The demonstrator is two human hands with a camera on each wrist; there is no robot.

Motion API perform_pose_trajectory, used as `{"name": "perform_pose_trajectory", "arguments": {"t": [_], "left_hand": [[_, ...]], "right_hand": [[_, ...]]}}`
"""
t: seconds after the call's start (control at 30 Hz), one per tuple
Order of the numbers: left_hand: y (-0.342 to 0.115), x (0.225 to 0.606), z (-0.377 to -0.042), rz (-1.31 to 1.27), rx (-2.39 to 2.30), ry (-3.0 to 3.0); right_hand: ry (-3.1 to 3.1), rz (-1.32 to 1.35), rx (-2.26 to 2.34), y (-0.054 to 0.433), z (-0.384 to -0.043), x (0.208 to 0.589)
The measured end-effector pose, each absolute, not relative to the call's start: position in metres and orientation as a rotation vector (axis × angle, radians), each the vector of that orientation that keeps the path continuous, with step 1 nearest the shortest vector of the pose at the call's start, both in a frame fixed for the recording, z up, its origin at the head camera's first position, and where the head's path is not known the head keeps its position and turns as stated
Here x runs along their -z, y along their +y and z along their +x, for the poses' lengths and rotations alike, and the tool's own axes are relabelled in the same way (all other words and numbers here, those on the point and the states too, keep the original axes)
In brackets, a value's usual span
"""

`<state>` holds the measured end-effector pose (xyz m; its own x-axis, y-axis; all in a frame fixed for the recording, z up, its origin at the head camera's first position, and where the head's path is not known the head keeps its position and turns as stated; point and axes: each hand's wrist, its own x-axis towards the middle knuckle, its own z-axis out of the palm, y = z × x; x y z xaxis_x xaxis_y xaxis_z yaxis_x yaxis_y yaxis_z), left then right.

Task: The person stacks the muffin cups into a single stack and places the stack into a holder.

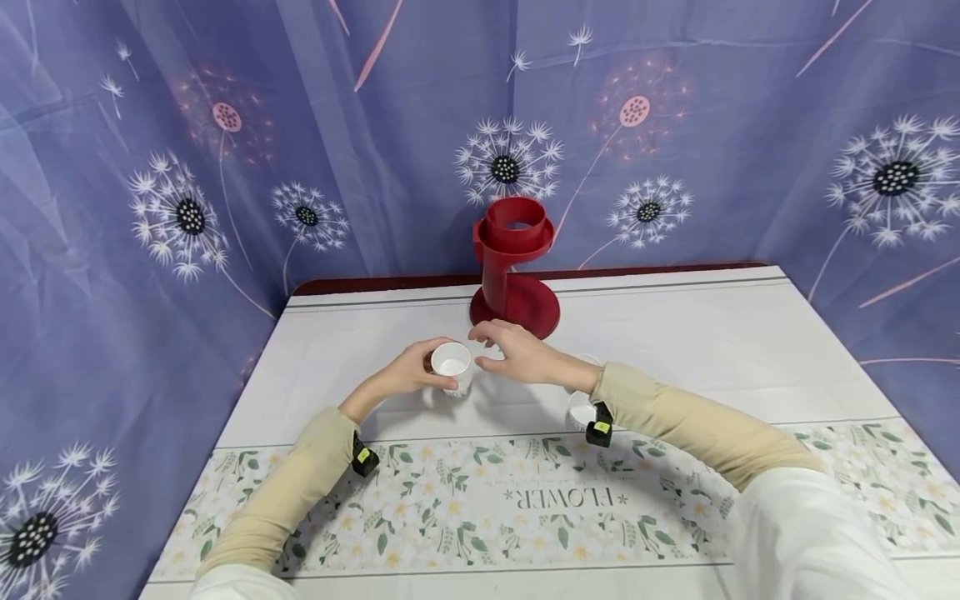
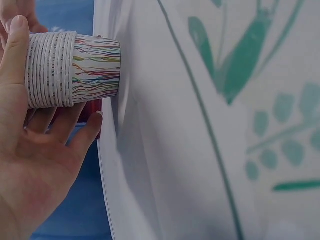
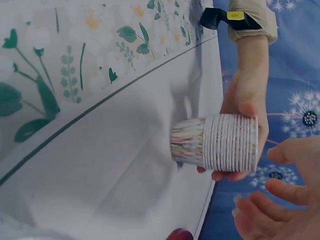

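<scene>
In the head view my left hand (image 1: 415, 367) grips a nested stack of paper cups (image 1: 452, 360) near the table's middle, mouth up. Fingers and thumb wrap the stack near its rims. Multicoloured wavy lines mark the lowest cup's side (image 2: 97, 67) in the left wrist view; many white rims lie above it. My right hand (image 1: 517, 350) hovers just right of the stack, fingers loosely bent and apart, holding nothing. The right wrist view shows its fingers (image 3: 287, 192) close to the stack's top, with a gap between.
Behind the hands stands a red stand (image 1: 517, 308) with a round base and a ring-shaped top. White cups (image 1: 582, 409) sit on the table by my right wrist, partly hidden by it. A floral cloth (image 1: 480, 500) covers the table; a blue curtain (image 1: 420, 167) hangs around it.
</scene>
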<state>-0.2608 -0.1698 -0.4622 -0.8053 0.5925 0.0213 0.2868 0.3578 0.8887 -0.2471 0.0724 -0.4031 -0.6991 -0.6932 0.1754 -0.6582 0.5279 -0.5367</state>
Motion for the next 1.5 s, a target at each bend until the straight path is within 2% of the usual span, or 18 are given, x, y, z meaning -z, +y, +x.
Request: {"name": "perform_pose_trajectory", "arguments": {"t": [0.53,0.93,1.5], "left_hand": [[-0.167,0.464,-0.261,0.736,-1.417,2.303],[-0.169,0.466,-0.259,0.748,-1.423,2.340],[-0.168,0.466,-0.258,0.735,-1.431,2.350]], "right_hand": [[2.685,-1.145,1.102,0.114,-0.253,0.400],[2.605,-1.176,0.944,0.155,-0.260,0.404],[2.588,-0.967,0.839,0.216,-0.260,0.417]]}}
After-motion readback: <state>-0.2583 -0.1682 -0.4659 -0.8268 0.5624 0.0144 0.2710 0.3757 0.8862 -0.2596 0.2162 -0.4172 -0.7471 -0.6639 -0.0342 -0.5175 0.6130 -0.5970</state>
